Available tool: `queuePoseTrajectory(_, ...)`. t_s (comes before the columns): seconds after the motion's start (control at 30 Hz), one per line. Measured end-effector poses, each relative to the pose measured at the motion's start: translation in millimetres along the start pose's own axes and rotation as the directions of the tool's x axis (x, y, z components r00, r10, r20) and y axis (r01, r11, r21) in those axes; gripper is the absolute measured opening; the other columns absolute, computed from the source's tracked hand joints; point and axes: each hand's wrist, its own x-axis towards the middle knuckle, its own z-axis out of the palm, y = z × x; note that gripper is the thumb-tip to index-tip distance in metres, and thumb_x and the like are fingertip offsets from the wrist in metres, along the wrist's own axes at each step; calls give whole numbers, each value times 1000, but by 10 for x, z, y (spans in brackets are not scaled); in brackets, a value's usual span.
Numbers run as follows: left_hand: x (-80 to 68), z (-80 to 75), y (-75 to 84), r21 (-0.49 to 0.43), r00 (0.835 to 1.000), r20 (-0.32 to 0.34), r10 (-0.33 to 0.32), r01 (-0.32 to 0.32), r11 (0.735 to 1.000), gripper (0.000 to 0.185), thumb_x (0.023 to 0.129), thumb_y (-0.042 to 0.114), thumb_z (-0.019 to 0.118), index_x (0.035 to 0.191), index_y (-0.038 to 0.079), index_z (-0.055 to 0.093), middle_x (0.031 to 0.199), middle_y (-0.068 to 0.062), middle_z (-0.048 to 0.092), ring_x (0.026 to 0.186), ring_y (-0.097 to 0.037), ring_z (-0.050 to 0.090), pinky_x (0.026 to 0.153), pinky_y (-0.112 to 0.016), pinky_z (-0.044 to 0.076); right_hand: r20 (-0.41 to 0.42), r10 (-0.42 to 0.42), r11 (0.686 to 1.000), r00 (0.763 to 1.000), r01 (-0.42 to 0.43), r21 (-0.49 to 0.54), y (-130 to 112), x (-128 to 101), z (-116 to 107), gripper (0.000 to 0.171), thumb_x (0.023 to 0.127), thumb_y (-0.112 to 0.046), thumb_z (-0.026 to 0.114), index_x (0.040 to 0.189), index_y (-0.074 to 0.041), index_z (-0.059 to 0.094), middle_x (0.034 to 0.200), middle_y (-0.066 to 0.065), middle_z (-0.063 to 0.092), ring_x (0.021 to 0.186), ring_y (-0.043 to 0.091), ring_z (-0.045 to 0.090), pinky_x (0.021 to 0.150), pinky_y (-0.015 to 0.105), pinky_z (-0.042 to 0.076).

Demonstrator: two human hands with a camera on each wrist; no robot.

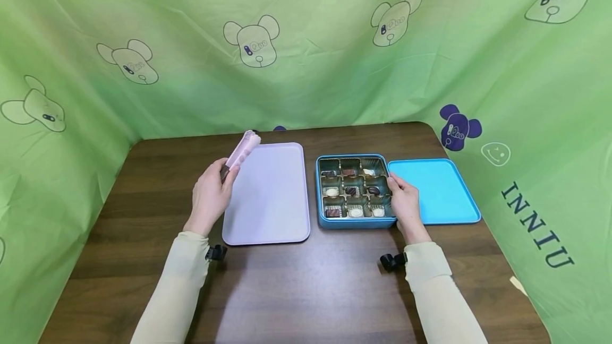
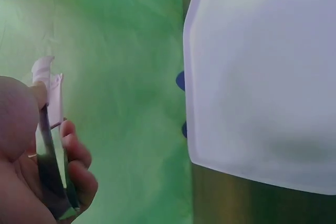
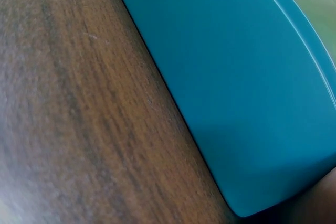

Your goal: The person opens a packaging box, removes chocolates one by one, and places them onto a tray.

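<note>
My left hand [image 1: 210, 195] grips a pair of tongs [image 1: 243, 151] with pink tips and metal arms, held above the left edge of a lavender tray [image 1: 272, 200]. In the left wrist view the thumb lies along one arm of the tongs [image 2: 50, 156], fingers curled round the other, and the tips stand a little apart. A blue box [image 1: 357, 224] is right of the tray. Its brown divided insert holds dark and white chocolates [image 1: 356, 212], one per compartment. My right hand [image 1: 406, 203] holds the box's right side, thumb at the rim; the box wall [image 3: 210, 87] fills much of the right wrist view.
A bright blue lid [image 1: 437, 190] lies on the brown wooden table [image 1: 311, 291], right of the box and partly behind my right hand. Green printed cloth [image 1: 315, 68] hangs behind the table and along both sides.
</note>
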Motion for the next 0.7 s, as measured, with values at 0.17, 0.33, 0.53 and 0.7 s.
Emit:
queuePoseTrajectory(0.17,113,19,120,49,995,54,86,-88,995,43,102,34,61,127,0,61,109,-19,69,88,-39,66,73,-57,50,5,-4,1000,1000,4,1,0,-2,2,51,110,-33,42,155,-10,38,162,7,33,152,22,22,122,40,21)
queuePoseTrajectory(0.33,247,68,270,112,973,136,185,-201,973,41,102,36,61,130,6,61,101,-13,70,76,-32,64,65,-53,51,-1,-8,1000,1000,8,10,8,1,5,51,110,-32,43,155,-10,39,162,7,33,152,22,22,122,40,21)
queuePoseTrajectory(0.53,378,185,466,204,919,232,320,-367,907,43,104,37,57,134,7,60,108,-15,72,81,-34,69,66,-53,54,-1,-20,1000,1000,20,4,1,-3,3,50,110,-31,44,154,-10,40,162,7,33,152,23,22,122,40,21)
queuePoseTrajectory(0.7,440,308,653,249,854,340,394,-486,838,45,104,37,56,137,8,60,107,-15,73,82,-31,71,66,-49,55,7,-21,1000,1000,21,5,-3,-28,-4,50,110,-30,43,155,-9,38,162,7,32,152,23,21,122,41,20)
